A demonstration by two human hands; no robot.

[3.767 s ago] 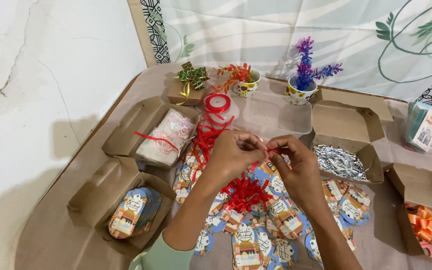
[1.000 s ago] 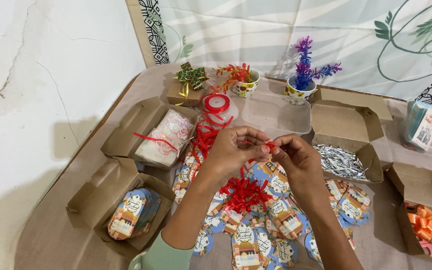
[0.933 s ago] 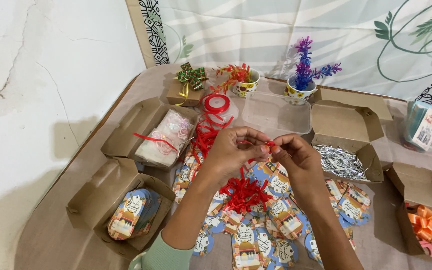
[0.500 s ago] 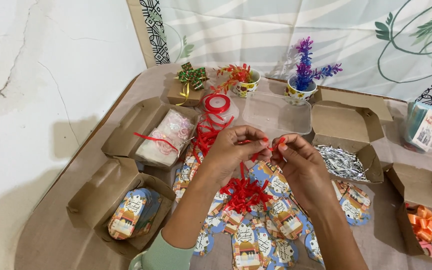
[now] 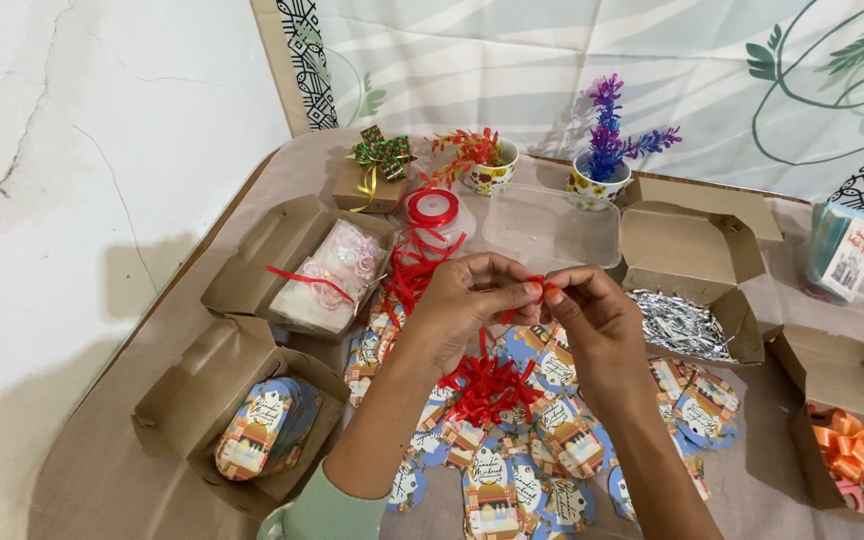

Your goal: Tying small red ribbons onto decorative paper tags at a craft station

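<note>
Ribbon, a short narrow red strip (image 5: pixel 535 287), was held above the middle of the tabletop (image 5: pixel 142 470), stretched between both hands. The left hand (image 5: pixel 467 305) pinched one end between thumb and fingertips, fingers narrowed tight on it. The right hand (image 5: pixel 592 315) pinched the other end the same way, fingertips almost touching those of the left. Whether the strip was threaded through anything could not be told.

Just below the hands lay a loose heap of cut red ribbon pieces (image 5: pixel 487 385), and under and around it a spread of round and arched printed paper tags in blue and orange (image 5: pixel 552 440). Judging from this, many tags lay without ribbon and the cut pieces sat unused, so most of the work looked to be left; no finished tag could be made out.

Further out: a spool of red ribbon (image 5: pixel 432 208) with its tail curling down towards the heap; a brown cardboard box holding a clear bag of pale pieces (image 5: pixel 327 275); a brown box with a stack of tags (image 5: pixel 257 430) at the near left; a clear plastic tub (image 5: pixel 552 228); an open brown box of silver foil shreds (image 5: pixel 677 322); an orange ribbon bow in a box (image 5: pixel 852 450) at the far right.
</note>
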